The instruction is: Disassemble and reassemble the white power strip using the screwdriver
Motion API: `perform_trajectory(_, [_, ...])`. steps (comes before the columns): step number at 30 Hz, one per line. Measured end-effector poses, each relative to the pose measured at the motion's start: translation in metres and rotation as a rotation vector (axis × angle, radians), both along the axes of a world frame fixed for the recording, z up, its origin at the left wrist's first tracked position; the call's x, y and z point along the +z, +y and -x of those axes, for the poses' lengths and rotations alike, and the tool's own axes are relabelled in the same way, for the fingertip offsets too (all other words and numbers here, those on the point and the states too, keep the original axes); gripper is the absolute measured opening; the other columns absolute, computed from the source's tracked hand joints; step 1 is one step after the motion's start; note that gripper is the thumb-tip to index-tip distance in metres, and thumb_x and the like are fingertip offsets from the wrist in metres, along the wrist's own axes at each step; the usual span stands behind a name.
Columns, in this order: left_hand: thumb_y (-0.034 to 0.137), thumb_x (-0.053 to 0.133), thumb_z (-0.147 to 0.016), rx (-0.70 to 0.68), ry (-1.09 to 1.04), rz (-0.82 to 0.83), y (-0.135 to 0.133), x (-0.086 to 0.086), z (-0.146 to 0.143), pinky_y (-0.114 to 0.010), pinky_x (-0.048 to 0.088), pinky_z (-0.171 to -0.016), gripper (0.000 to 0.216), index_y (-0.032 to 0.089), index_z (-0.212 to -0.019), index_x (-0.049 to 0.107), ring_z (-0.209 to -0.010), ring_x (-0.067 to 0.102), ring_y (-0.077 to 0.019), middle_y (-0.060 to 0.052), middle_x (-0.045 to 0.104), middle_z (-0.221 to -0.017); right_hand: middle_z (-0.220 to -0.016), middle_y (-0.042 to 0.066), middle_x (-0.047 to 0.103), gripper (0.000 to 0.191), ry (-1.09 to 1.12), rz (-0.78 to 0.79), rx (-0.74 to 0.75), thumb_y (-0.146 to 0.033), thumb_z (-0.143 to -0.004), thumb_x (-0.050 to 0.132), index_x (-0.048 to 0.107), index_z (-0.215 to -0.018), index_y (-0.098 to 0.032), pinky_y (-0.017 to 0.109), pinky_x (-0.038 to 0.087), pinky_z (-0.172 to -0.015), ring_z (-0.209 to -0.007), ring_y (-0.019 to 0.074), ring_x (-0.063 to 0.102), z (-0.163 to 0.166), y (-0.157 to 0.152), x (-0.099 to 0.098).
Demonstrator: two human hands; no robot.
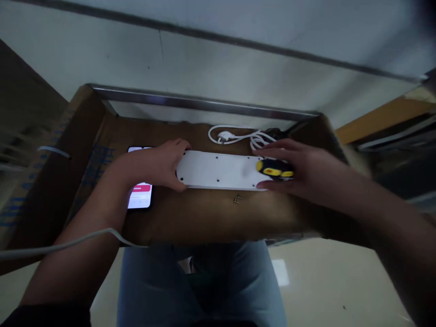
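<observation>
A long white power strip (204,170) lies across the cardboard with its flat, holed face up. Around its left end, my left hand (166,163) is closed, thumb and fingers on opposite edges. My right hand (306,168) is at the other end, holding a yellow-and-black screwdriver (275,170) in the palm, handle end toward the strip's middle. Its thumb and fingers also reach the strip's long edges; the screwdriver's shaft is hidden. Several small screws (237,199) lie just in front of the strip.
Behind the strip lies a coiled white cord with a plug (225,136). A lit phone (140,200) is partly under my left wrist. Cardboard walls (85,136) and a metal bar (204,101) border the work surface. A pale cable (85,235) crosses my left forearm.
</observation>
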State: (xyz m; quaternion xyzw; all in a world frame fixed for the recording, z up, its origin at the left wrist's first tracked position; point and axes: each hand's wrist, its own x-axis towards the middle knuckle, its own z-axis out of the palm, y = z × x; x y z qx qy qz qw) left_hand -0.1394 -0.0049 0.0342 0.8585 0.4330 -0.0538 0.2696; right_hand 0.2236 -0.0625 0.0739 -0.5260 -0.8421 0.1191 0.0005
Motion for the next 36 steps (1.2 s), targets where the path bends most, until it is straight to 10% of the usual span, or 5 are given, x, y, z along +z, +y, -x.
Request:
perform_trajectory(5, [0.045,0.075,-0.065,-0.008,0.014,-0.025,0.002,-0.003,-0.002,-0.041,0.053,-0.104,0.084,0.013,-0.139,0.049,-0.128,0.061,-0.0358,-0.019,0.058,-0.142,-0.171,0.019,0.040,0.118,-0.240,0.114,-0.013,-0.052,-0.067,0.091,0.038,-0.166,-0.016,0.060,0.056,-0.119,-0.144,0.0443,0.059,0.028,0.025,-0.032])
perform_trajectory(36, [0.053,0.078,-0.073,-0.153,0.003,-0.188,-0.004,-0.014,-0.016,-0.046,0.045,-0.114,0.074,0.014,-0.131,0.052,-0.130,0.055,-0.0372,-0.019,0.058,-0.135,-0.154,0.016,0.055,0.096,-0.171,0.153,0.040,-0.047,-0.070,0.088,0.048,-0.154,-0.020,0.047,0.061,-0.111,-0.130,0.0333,0.067,0.017,0.025,-0.037])
